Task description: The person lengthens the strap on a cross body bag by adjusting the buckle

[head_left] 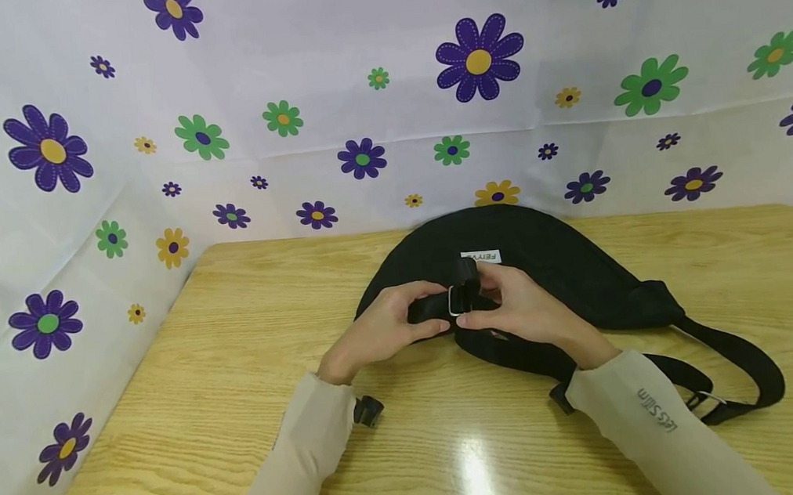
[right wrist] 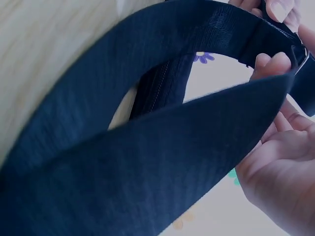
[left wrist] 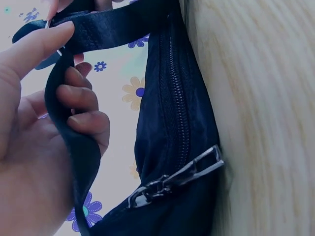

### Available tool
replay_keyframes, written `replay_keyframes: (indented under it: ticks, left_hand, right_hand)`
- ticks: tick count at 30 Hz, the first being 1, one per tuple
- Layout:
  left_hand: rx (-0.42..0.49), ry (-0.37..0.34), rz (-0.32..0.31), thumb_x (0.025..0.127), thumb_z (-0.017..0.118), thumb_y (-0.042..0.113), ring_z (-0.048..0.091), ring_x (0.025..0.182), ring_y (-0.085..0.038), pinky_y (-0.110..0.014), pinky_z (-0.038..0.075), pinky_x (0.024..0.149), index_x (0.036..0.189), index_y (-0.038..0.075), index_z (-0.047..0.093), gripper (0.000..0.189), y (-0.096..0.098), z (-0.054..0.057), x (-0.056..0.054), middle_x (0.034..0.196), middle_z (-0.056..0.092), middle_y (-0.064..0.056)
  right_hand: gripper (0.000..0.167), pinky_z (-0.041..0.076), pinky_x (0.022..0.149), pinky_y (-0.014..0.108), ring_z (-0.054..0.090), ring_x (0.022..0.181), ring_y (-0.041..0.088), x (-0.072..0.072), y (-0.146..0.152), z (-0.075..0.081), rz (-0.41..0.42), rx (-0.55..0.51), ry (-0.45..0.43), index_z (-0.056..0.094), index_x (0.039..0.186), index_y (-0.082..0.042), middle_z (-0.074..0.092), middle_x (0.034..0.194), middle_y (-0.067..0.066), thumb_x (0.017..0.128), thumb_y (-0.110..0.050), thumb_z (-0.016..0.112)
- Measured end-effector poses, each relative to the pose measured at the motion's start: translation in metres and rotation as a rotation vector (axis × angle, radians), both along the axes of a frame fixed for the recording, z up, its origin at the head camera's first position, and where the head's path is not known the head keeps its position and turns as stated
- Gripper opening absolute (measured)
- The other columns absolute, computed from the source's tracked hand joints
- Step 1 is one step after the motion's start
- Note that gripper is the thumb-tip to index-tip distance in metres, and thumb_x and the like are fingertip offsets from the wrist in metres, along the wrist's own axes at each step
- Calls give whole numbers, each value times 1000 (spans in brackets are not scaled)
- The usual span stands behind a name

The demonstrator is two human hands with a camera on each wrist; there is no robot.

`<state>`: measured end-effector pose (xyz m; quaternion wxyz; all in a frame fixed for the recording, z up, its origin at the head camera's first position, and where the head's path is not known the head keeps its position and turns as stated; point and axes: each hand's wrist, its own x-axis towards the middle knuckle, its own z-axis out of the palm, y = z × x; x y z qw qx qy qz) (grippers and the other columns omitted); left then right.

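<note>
A black waist bag point(head_left: 553, 253) lies on the table with its curved edge towards the back and a white label point(head_left: 481, 257) on it. Over its near edge, both hands hold its black strap point(head_left: 432, 307) at a metal slide buckle point(head_left: 453, 302). My left hand point(head_left: 378, 328) pinches the strap just left of the buckle; in the left wrist view its thumb point(left wrist: 49, 42) presses there while a length of strap hangs across the fingers. My right hand point(head_left: 525, 307) grips the strap on the buckle's other side, where a folded piece stands up. A zipper point(left wrist: 178, 103) with a metal pull point(left wrist: 199, 164) shows below.
The strap loops to the right across the wooden table point(head_left: 250, 355), with a second metal buckle point(head_left: 706, 403) on it beyond the right forearm. Behind the table hangs a white flower-printed cloth point(head_left: 399, 113), which also runs along the left side.
</note>
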<state>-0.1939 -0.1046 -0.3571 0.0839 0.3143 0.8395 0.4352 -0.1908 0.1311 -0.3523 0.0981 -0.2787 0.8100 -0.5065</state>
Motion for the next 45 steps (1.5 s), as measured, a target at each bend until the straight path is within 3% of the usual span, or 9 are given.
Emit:
replay_keyframes:
  ticks: [4,7,13,18,23,29,33,41,45]
  left_hand:
    - [7,-11,-11,95,73,12,59,102,-16,-30,48,89,130,1,64,38,-2,-1,-1,121,68,-8]
    - [11,-14,-19,95,73,12,58,102,-16,-29,47,90,130,1,64,38,-3,-2,-2,120,68,-8]
    - [-4,-20,-21,95,73,11,58,104,-18,-31,46,94,132,0,63,40,-6,-2,-3,122,67,-10]
    - [-20,-32,-28,94,73,12,56,112,-20,-35,43,102,132,0,63,42,-10,-1,-4,130,64,-12]
    - [-36,-40,-35,93,74,12,56,105,-21,-32,44,97,132,0,63,42,-15,-2,-7,125,65,-13]
    - [-50,-35,-61,94,75,13,57,117,-23,-35,44,104,131,-2,63,42,-21,-2,-8,130,64,-15]
    - [-50,-41,-69,93,75,13,57,115,-24,-36,45,103,130,-1,64,41,-27,-3,-10,127,65,-14]
    - [-22,-107,-49,93,75,11,54,114,-24,-39,43,103,129,0,64,39,-39,1,-11,127,64,-11]
    - [-36,-97,-57,92,76,10,55,116,-26,-40,43,104,129,-1,64,40,-39,2,-11,128,63,-13]
  right_hand:
    - [41,51,83,40,67,98,27,0,4,1,-10,35,44,58,125,7,71,109,14,91,-10,74]
    - [39,49,87,43,68,98,25,1,7,2,-23,56,45,60,122,5,71,105,10,91,-12,75]
    - [36,46,85,41,62,87,19,3,15,3,-48,104,35,60,115,1,68,96,4,89,-17,77]
    - [40,47,86,41,63,88,18,4,22,2,-48,124,53,61,118,2,69,96,3,87,-15,79]
    - [39,47,83,39,63,86,18,6,29,1,-42,137,59,61,117,3,69,94,3,86,-14,79]
    - [40,48,82,39,61,85,19,8,37,-1,-47,176,54,61,117,2,68,94,2,86,-14,79]
    - [43,49,84,39,61,87,18,9,44,-1,-46,202,49,59,121,2,69,97,1,87,-15,79]
    - [43,43,74,31,57,77,15,9,61,1,-5,207,81,59,120,1,63,86,-3,86,-12,80]
    - [42,40,69,29,55,73,13,8,64,-2,23,186,79,59,119,1,61,83,-4,85,-11,80]
